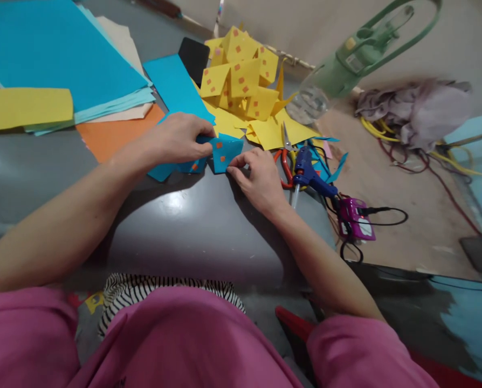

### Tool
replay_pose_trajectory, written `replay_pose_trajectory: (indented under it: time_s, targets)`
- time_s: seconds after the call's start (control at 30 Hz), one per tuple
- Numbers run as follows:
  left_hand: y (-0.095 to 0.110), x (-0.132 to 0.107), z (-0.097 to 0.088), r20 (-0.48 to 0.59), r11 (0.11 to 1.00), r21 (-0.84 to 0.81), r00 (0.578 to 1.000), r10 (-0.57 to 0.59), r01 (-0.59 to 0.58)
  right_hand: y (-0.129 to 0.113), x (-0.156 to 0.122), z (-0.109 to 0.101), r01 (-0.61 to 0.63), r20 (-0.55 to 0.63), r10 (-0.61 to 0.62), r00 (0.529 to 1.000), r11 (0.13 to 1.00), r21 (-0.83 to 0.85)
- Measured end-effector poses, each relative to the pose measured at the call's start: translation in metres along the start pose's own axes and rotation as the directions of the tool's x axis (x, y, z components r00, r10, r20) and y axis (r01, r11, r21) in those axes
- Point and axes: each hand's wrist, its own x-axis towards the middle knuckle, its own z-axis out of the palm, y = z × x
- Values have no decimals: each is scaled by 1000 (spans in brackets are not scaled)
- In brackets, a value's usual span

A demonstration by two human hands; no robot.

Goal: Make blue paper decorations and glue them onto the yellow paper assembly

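Note:
A folded blue paper piece (pixel 225 152) with small orange squares lies on the grey table (pixel 184 231). My left hand (pixel 176 139) is closed, its fingertips pinching the piece's left side. From the right, my right hand (pixel 257 175) pinches the lower right corner with curled fingers. More blue folded paper (pixel 172 168) lies under my left hand. Just beyond, a heap of yellow folded pieces with orange squares (pixel 241 81) is piled up.
Blue paper sheets (pixel 59 54), a yellow strip (pixel 22 108) and an orange sheet (pixel 115 134) lie at the left. Scissors (pixel 285 156), a blue glue gun (pixel 311 175) and a purple plug adapter (pixel 356 218) sit right of my hands. A green fan (pixel 366 48) and cloth (pixel 419 110) are on the floor.

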Motion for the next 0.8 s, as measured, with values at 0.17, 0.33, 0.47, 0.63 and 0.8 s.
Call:
replay_pose_trajectory:
  time_s: [0.17, 0.33, 0.47, 0.63, 0.8]
  targets:
    - [-1, 0, 0, 11, 1000, -30, 1000, -5, 5, 1, 0, -2, -7, -31, 9, 999, 998, 69]
    - [-1, -2, -3, -35, 994, -106, 999, -15, 12, 3, -5, -8, -76, -134, 113, 985, 965, 253]
    - [1, -5, -8, -19, 980, -197, 999, -44, 40, 8, -4, -7, -167, -114, 274, 955, 813, 558]
    - [3, -6, -7, -9, 957, -289, 999, -32, 28, 8, 1, -6, -290, 149, 290, 945, 539, 791]
    - [1, -4, -3, 29, 936, -352, 1000, -3, 13, 3, -1, -5, -290, 156, 291, 944, 507, 812]
